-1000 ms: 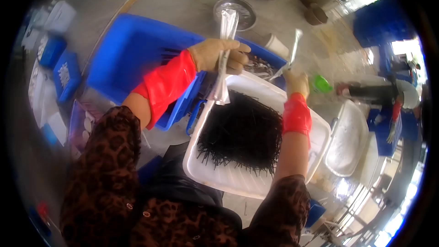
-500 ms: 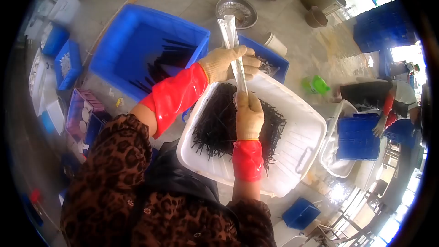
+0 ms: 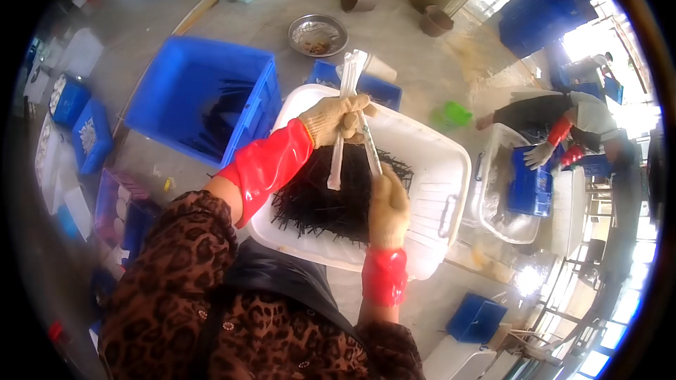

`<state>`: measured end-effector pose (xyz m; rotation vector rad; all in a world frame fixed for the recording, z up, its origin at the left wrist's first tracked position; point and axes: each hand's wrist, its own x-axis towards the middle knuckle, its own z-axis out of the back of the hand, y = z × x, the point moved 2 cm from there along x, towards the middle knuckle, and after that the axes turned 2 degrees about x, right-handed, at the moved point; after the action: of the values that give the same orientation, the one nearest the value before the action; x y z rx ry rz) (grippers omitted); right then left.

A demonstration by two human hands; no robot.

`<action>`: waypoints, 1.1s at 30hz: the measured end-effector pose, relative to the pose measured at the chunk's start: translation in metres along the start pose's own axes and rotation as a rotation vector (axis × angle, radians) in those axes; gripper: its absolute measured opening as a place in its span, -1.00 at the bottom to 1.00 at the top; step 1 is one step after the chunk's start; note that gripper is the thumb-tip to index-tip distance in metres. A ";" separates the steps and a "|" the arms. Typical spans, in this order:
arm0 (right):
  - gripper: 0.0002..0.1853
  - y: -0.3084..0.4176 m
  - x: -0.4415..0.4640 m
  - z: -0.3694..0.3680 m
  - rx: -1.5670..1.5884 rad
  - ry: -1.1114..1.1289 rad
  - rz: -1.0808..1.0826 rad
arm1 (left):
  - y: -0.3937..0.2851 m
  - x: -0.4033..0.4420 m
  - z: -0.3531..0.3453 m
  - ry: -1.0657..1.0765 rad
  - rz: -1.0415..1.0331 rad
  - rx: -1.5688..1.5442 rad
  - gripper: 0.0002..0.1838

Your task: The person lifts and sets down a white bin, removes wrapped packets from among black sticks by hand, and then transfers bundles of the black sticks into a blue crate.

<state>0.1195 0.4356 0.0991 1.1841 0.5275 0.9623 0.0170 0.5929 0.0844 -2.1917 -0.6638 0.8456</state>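
Holding, left: our left hand point(image 3: 332, 122), in a beige-palmed, red-cuffed glove, has its fingers closed around the pale strip point(image 3: 336, 167), which hangs below the grip.
Holding, right: fingers of our right hand point(image 3: 389, 204) pinch the lower end of the slim strip point(image 3: 370, 146); slight blur here.
Strip position: both above the white tub point(image 3: 442, 190), spread in an inverted V below the left hand; upper ends overlap, and we cannot separate them.
Tub contents: a heap of black sticks point(image 3: 320, 205), directly beneath our hands.
Left of tub: blue crate point(image 3: 172, 74) on the floor, dark sticks point(image 3: 227, 116) inside.
Beyond tub: blue tray point(image 3: 324, 72), white cup point(image 3: 380, 70), metal bowl point(image 3: 318, 36).
Far right: we note a co-worker point(image 3: 595, 116), gloved, at a blue box point(image 3: 529, 186).
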 end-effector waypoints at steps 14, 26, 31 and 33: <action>-0.45 -0.032 0.013 0.012 0.551 -0.244 -0.246 | 0.055 -0.041 -0.061 0.172 0.327 0.476 -0.70; -0.62 -0.021 0.002 -0.009 0.335 0.489 -0.319 | 0.055 -0.059 -0.022 -0.133 0.101 0.067 -0.66; -0.70 -0.013 -0.025 -0.026 0.395 0.299 -0.532 | 0.048 -0.057 -0.011 0.002 0.199 0.169 -0.67; -0.69 -0.012 -0.025 -0.016 0.406 0.338 -0.499 | 0.032 -0.059 -0.017 -0.114 0.092 0.226 -0.67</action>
<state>0.0986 0.4219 0.0791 1.1650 1.2705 0.6339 -0.0034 0.5269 0.0919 -1.9947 -0.4975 1.0467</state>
